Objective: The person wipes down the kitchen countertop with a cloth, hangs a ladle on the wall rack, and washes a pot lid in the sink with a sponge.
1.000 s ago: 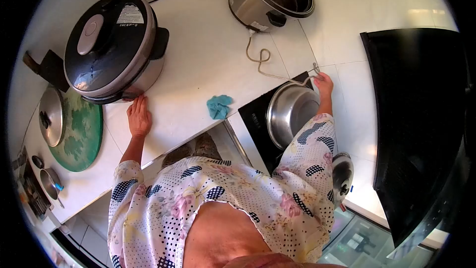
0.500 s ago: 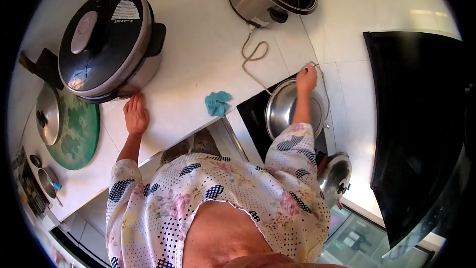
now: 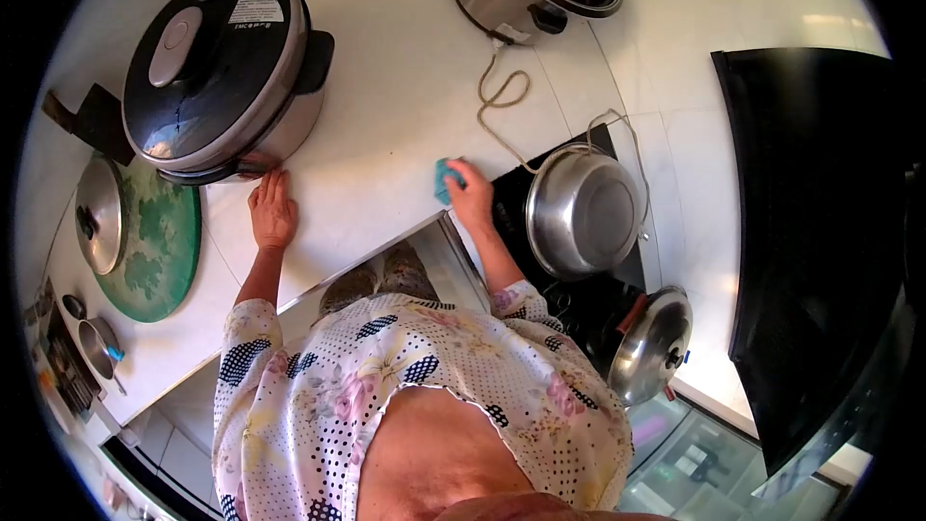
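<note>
My right hand [image 3: 471, 197] is closed on a crumpled teal cloth [image 3: 445, 180] near the front edge of the counter. Part of the cloth is hidden behind my fingers. My left hand [image 3: 274, 215] rests flat on the white countertop, fingers stretched out and holding nothing. Its fingertips reach the base of a large electric pressure cooker [image 3: 227, 68] with a black lid. To the right of my right hand, an upturned steel bowl [image 3: 588, 214] sits on the black cooktop [image 3: 508, 201].
A slow cooker [image 3: 502, 0] with a looped cord [image 3: 502, 101] stands at the back. A lidded pan [image 3: 651, 347] is at the lower right. On the left lie a green board [image 3: 159, 251], a steel lid [image 3: 99, 217] and a small pot [image 3: 96, 345]. A black range hood [image 3: 810, 232] juts in at right.
My right hand has left the far rim of the steel bowl, moved left and taken hold of the teal cloth. My left hand stays flat beside the pressure cooker.
</note>
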